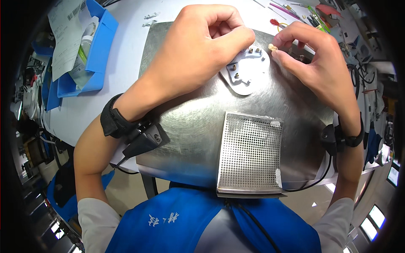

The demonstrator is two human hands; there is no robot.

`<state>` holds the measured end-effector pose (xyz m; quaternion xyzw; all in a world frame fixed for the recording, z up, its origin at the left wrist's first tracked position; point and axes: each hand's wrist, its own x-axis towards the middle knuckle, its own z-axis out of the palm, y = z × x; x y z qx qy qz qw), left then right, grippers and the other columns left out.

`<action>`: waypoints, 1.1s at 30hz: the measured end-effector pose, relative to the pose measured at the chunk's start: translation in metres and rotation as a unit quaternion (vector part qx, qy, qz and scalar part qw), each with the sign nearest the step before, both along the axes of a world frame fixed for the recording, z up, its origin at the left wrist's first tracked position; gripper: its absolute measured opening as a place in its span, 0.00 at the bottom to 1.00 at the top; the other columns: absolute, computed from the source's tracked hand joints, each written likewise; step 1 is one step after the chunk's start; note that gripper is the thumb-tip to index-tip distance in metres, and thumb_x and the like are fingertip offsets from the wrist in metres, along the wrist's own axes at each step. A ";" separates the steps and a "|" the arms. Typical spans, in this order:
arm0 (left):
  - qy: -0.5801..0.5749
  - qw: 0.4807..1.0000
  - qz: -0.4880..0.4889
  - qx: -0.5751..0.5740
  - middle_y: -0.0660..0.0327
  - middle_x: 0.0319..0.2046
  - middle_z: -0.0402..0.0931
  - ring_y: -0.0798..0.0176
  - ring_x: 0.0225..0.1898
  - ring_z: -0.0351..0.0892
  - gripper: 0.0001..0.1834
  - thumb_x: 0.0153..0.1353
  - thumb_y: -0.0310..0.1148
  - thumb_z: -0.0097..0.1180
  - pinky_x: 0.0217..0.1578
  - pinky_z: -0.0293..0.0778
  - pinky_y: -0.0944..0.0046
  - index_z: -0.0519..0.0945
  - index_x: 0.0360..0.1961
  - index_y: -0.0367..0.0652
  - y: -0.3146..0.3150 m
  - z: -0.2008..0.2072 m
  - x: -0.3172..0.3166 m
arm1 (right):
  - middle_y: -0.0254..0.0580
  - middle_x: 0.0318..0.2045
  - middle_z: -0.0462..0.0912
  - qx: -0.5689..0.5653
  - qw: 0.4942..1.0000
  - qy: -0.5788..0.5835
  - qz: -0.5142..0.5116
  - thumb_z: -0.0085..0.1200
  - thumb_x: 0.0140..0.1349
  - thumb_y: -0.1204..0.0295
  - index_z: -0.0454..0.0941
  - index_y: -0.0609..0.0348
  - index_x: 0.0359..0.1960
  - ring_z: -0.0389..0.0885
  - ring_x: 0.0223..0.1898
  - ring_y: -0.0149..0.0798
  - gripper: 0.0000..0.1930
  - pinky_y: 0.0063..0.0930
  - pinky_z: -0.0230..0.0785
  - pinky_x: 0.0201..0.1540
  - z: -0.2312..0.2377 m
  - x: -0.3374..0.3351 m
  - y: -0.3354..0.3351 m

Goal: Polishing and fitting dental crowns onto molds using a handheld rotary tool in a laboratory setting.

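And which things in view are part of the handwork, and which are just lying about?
In use:
small cream piece, pinched in the right hand
round white model with metal pegs, by the left hand
metal sheet, beneath the model

Lying about, apparently:
perforated metal box, untouched
blue bin with papers
slim coloured tools, upper right

With the sheet (185, 130) as dial, a grille box (249, 156) is standing at six o'clock; at twelve, a disc (244, 90) is lying on the sheet, bearing a model (249, 63). Farther out, a bin (103, 46) is standing on the table (124, 42) at ten o'clock, and tools (288, 12) are lying at one.
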<state>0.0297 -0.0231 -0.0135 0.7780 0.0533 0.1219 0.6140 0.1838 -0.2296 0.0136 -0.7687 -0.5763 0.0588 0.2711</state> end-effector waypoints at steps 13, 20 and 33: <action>-0.054 0.982 0.038 0.177 0.66 0.28 0.81 0.75 0.28 0.76 0.07 0.71 0.31 0.64 0.31 0.73 0.68 0.86 0.40 0.38 -0.009 -0.003 -0.005 | 0.33 0.39 0.90 0.013 0.998 0.068 -0.002 0.68 0.66 0.75 0.89 0.63 0.48 0.82 0.39 0.28 0.10 0.25 0.77 0.48 -0.007 -0.016 0.014; -0.035 0.989 0.030 0.139 0.66 0.27 0.81 0.75 0.28 0.75 0.09 0.72 0.32 0.64 0.30 0.72 0.68 0.87 0.40 0.36 -0.007 -0.004 -0.006 | 0.34 0.42 0.91 0.016 0.997 0.073 0.005 0.70 0.67 0.74 0.89 0.63 0.50 0.83 0.39 0.27 0.12 0.25 0.77 0.49 -0.011 -0.013 0.012; -0.073 0.993 -0.001 0.094 0.67 0.28 0.81 0.76 0.28 0.75 0.09 0.75 0.32 0.62 0.30 0.72 0.69 0.86 0.45 0.36 -0.001 -0.008 -0.003 | 0.37 0.45 0.90 0.017 0.989 0.145 0.010 0.67 0.72 0.76 0.89 0.68 0.49 0.87 0.45 0.29 0.09 0.24 0.77 0.52 -0.019 -0.007 0.008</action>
